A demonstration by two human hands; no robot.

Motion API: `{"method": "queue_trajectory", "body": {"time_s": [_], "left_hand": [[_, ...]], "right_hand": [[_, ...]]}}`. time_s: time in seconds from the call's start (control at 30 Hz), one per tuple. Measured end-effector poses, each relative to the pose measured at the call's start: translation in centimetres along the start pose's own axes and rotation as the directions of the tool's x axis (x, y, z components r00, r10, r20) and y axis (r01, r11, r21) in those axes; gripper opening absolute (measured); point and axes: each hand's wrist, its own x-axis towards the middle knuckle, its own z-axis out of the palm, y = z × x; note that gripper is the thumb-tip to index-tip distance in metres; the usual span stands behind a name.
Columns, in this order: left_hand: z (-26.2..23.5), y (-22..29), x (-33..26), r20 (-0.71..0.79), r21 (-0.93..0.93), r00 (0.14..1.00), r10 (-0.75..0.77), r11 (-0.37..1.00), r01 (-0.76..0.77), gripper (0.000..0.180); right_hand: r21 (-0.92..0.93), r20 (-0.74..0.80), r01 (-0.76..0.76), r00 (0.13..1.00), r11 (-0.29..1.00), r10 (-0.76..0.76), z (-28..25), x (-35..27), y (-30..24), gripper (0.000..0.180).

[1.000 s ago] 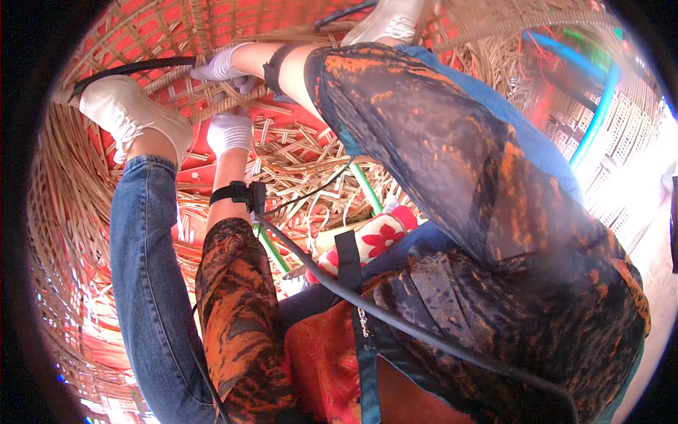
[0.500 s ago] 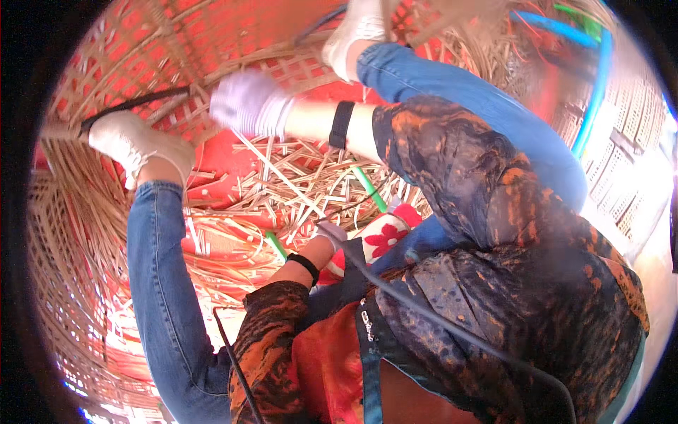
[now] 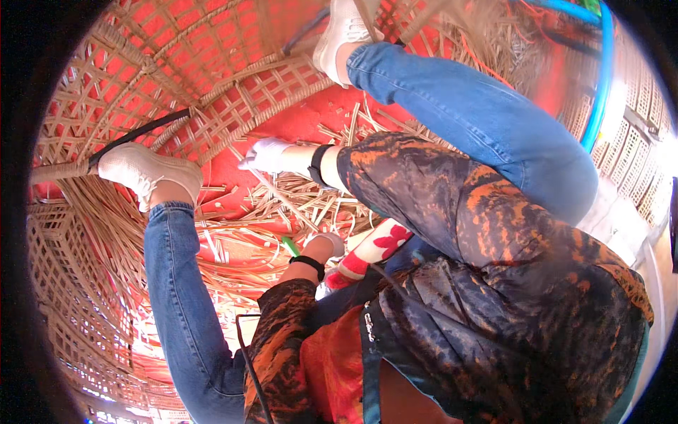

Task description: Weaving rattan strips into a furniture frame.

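Observation:
My right hand point(image 3: 265, 155), in a pale glove, is stretched out over the red floor between the two shoes. Its fingers are pinched together at the upper end of a long thin bamboo strip point(image 3: 286, 196). That strip slants down toward my left hand point(image 3: 327, 244), which is curled close to my lap with its fingertips hidden. A white cloth with red flowers point(image 3: 378, 249) lies on my lap beside the left hand. Near that wrist shows a short green rod point(image 3: 290, 246), partly hidden.
Loose bamboo strips point(image 3: 311, 194) cover the red floor point(image 3: 282, 116). An openwork woven basket point(image 3: 233, 106) lies ahead and curves round to the left. My white shoes point(image 3: 145, 169) rest against it. A blue tube point(image 3: 604, 78) bends at the far right.
My right hand has come down and slightly right, closer to me, no longer blurred. The right sleeve now covers one green rod that showed earlier. My left hand has barely moved.

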Motion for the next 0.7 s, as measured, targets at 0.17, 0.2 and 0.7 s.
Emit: {"method": "queue_trajectory", "body": {"time_s": [0.17, 0.2, 0.7], "left_hand": [[-4.8, 1.3, -3.0, 0.029, 0.184, 0.992, 0.124, 0.975, -0.127, 0.044], [-6.4, 1.1, -5.1, 0.030, 0.196, 0.992, 0.119, 0.973, -0.123, 0.044], [-21.0, -11.9, -19.4, -0.535, 0.239, 0.810, -0.242, 0.876, 0.419, 0.039]], "right_hand": [[-0.172, -0.098, -0.020, 0.995, 0.985, 0.003, -1.3, 4.5, 2.3, 0.041], [-0.139, -0.203, -0.121, 0.975, 0.983, 0.091, -2.5, 5.0, 2.9, 0.040], [-0.668, -0.166, 0.151, 0.925, 0.729, -0.343, -15.2, -10.0, -14.9, 0.039]]}}
